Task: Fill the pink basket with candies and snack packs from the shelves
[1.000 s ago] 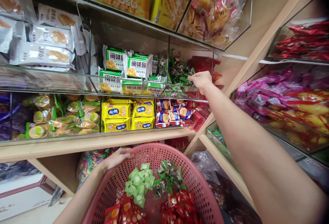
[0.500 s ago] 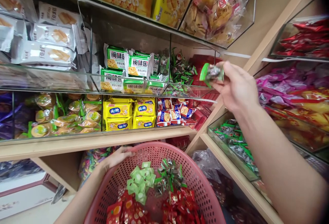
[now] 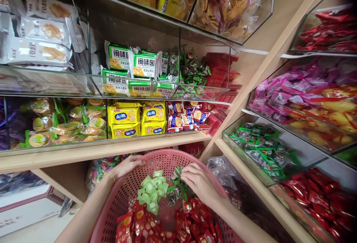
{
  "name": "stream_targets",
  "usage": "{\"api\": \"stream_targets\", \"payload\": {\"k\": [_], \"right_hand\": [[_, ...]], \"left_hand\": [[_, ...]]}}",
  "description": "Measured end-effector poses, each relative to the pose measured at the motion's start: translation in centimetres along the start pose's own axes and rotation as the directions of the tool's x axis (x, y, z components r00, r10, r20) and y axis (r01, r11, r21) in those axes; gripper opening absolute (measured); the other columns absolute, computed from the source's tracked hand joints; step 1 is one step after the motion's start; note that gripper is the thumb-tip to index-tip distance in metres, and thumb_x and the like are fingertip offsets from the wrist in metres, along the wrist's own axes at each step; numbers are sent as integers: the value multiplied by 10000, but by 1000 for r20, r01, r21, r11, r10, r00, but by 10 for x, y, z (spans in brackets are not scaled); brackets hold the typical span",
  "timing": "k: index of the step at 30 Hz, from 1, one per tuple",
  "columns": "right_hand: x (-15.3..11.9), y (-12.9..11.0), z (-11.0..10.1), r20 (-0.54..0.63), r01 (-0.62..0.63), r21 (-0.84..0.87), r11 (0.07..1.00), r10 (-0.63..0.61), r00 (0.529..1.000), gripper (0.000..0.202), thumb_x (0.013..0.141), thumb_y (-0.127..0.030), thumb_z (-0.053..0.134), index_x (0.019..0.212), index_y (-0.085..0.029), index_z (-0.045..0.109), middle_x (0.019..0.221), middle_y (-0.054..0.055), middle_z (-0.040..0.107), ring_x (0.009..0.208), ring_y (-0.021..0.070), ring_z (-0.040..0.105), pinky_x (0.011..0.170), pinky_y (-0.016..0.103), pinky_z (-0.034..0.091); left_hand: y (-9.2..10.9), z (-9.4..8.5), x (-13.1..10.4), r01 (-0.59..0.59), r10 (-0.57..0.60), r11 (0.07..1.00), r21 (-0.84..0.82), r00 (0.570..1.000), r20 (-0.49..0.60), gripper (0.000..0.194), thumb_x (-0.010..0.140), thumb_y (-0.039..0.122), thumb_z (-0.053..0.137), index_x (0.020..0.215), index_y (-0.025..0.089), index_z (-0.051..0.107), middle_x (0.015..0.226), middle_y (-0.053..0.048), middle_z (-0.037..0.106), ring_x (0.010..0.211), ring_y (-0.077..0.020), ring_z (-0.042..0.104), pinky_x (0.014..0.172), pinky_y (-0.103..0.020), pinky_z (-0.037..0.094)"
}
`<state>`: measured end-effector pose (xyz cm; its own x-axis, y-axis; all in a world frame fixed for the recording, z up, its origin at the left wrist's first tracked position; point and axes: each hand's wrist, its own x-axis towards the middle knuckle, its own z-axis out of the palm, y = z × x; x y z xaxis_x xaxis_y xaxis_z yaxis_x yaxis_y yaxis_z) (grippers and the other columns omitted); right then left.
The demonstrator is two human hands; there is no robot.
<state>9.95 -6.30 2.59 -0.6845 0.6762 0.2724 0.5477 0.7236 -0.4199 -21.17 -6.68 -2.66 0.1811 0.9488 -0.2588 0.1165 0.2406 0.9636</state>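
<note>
The pink perforated plastic basket (image 3: 167, 157) is in front of me. My left hand (image 3: 128, 165) is closed on its left far rim, thumb side up. Inside the basket, my right hand (image 3: 199, 181) reaches in from the right, its bent fingers closed on candy in green-and-clear wrappers (image 3: 176, 189); the fingertips are partly hidden. Beside this pile lie pale green square packets (image 3: 153, 191). Nearer to me are red-wrapped sweets (image 3: 192, 222) and larger red packets (image 3: 139, 224).
Shelves ahead carry glass-fronted bins with green-and-white packets (image 3: 145, 64), yellow packets (image 3: 124, 116) and green-wrapped candy (image 3: 192, 66). A wooden shelf edge (image 3: 92, 153) runs just beyond the basket. To the right, angled bins hold green candy (image 3: 262, 148) and red packets (image 3: 318, 198).
My right hand has come down from the upper bin into the basket, bringing a green-wrapped candy to the green pile. My left hand has stayed on the rim. The view has shifted slightly.
</note>
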Motion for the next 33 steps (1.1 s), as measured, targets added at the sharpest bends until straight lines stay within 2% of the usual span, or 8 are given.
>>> {"api": "stream_targets", "payload": {"k": [8, 12, 16, 22, 27, 33], "right_hand": [[-6, 5, 28, 92, 73, -220, 973, -54, 994, 175, 858, -235, 469, 845, -233, 643, 899, 1, 610, 930, 138, 495, 759, 241, 461], [-8, 5, 30, 102, 103, -282, 954, -77, 992, 129, 831, -200, 503, 843, -218, 630, 922, 7, 601, 970, 159, 485, 849, 288, 446], [-12, 6, 32, 119, 104, -345, 933, -66, 991, 132, 820, -175, 509, 886, -212, 617, 961, 21, 594, 1002, 179, 477, 870, 322, 439], [-14, 12, 43, 146, 119, -434, 893, -61, 987, 275, 810, -145, 508, 1065, -224, 574, 1075, 50, 576, 1088, 223, 449, 905, 387, 416], [-14, 9, 34, 171, 105, -406, 908, -37, 984, 455, 801, -62, 446, 1229, -215, 462, 1166, 57, 545, 1131, 223, 427, 955, 379, 390], [-16, 5, 10, 185, 29, -314, 949, 32, 982, 602, 731, 48, 332, 1254, -230, 436, 1202, 42, 519, 1159, 190, 405, 965, 329, 395]], "left_hand": [[4, 1, -3, 4, -3, 999, 39, 1000, -8, 397, 672, 408, 610, 972, 151, 650, 944, -35, 696, 913, -222, 599, 839, -307, 427], [7, 2, -4, 3, -3, 999, 44, 1000, -8, 387, 667, 396, 609, 968, 157, 652, 940, -23, 698, 900, -211, 598, 839, -304, 425], [7, 2, -3, -14, 14, 1000, 27, 1000, 6, 357, 674, 379, 610, 949, 155, 651, 926, -20, 698, 887, -204, 596, 837, -303, 422], [6, 2, -3, -18, 18, 999, 36, 1000, 2, 353, 683, 374, 605, 953, 150, 644, 933, -24, 697, 894, -209, 597, 845, -311, 419], [3, 0, -3, -18, 18, 1000, 8, 1000, 17, 362, 684, 382, 609, 970, 163, 644, 953, -20, 697, 926, -212, 593, 864, -310, 414], [4, 1, -2, 20, -19, 999, 30, 1000, -18, 439, 661, 408, 619, 1016, 149, 633, 962, -34, 693, 936, -229, 589, 862, -320, 416]]}}
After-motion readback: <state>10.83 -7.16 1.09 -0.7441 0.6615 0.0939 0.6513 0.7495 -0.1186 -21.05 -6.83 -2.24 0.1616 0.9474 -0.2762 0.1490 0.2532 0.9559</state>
